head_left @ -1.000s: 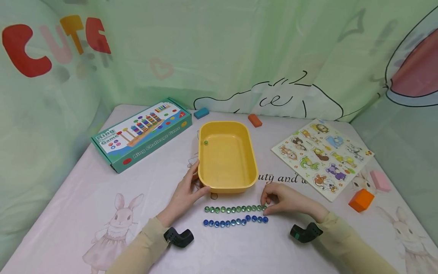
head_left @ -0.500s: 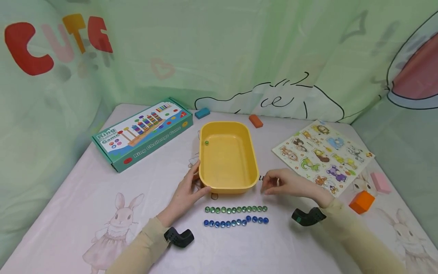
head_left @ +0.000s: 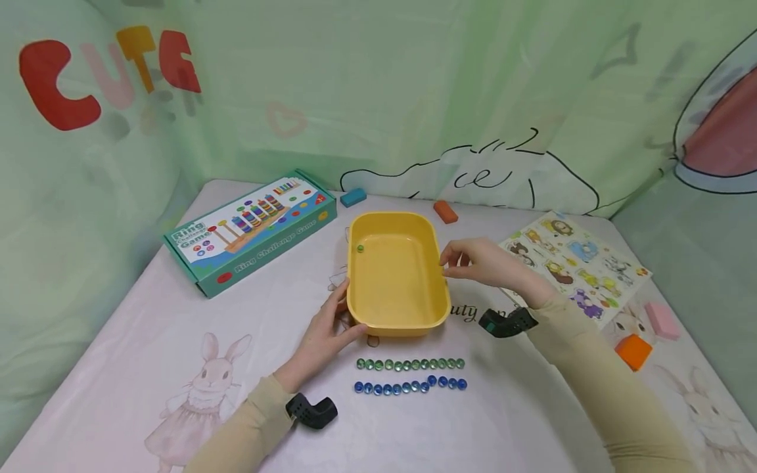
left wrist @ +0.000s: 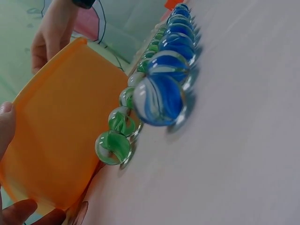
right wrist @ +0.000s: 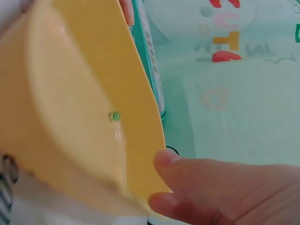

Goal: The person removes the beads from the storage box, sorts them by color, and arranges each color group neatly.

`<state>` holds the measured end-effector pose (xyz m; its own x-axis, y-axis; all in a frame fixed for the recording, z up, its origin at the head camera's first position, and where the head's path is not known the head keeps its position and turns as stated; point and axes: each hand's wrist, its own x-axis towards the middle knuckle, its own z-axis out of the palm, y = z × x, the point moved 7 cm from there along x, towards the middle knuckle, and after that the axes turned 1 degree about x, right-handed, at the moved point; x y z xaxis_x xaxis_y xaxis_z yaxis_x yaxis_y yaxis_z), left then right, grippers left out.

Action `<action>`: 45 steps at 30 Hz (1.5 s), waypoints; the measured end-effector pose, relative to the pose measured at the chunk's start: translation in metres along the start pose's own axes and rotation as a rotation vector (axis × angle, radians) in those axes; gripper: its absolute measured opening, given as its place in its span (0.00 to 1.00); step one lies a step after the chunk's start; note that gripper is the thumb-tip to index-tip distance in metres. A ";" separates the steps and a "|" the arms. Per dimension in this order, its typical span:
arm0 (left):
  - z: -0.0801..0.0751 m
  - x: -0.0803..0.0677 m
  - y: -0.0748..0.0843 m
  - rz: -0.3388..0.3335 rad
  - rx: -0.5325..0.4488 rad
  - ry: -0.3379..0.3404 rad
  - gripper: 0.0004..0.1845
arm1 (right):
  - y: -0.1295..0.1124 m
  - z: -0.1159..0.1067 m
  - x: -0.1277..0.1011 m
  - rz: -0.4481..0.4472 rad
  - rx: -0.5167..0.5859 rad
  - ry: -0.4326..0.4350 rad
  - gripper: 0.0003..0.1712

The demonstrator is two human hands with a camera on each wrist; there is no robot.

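Observation:
A yellow bin [head_left: 399, 282] stands mid-table with one green marble [head_left: 360, 249] in its far left corner. My left hand [head_left: 322, 335] holds its near left corner, thumb at the front rim and fingers along the side. At the right rim is my right hand [head_left: 481, 263]. Its thumb and fingertip [right wrist: 166, 159] stand a little apart, with no marble visible between them; whether they touch the rim is unclear. In front of the bin lie a row of green marbles [head_left: 407, 365] and, nearer, a slightly stepped row of blue marbles [head_left: 397, 389].
A green ring game box [head_left: 251, 233] lies left of the bin. Behind are a blue block [head_left: 353, 197] and a red-orange block [head_left: 445, 211]. An animal puzzle board [head_left: 582, 259], an orange block [head_left: 634, 351] and a pink block [head_left: 662, 320] lie to the right.
My right hand has left the right end of the green row and moved up to the bin's right rim. My left hand stays on the bin; both marble rows look the same.

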<state>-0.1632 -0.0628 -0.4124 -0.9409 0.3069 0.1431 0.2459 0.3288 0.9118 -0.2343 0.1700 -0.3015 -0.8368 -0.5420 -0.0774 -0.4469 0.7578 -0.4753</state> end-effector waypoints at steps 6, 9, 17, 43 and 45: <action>0.001 0.001 0.001 -0.001 0.008 0.001 0.46 | -0.012 0.004 0.031 0.019 -0.028 -0.031 0.10; 0.002 0.001 0.001 -0.008 0.013 0.001 0.46 | -0.017 0.008 0.044 0.036 -0.037 -0.042 0.10; 0.002 0.001 -0.001 -0.012 0.000 0.009 0.46 | -0.020 0.022 0.079 0.066 -0.057 -0.036 0.10; 0.000 0.003 -0.001 0.001 0.015 0.003 0.46 | -0.028 0.077 0.137 0.199 -0.156 -0.204 0.26; 0.000 0.003 -0.001 0.010 0.012 0.005 0.46 | -0.030 0.079 0.139 0.192 -0.166 -0.196 0.24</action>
<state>-0.1657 -0.0620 -0.4128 -0.9396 0.3056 0.1542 0.2582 0.3367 0.9055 -0.3119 0.0432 -0.3668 -0.8410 -0.4310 -0.3272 -0.3460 0.8932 -0.2872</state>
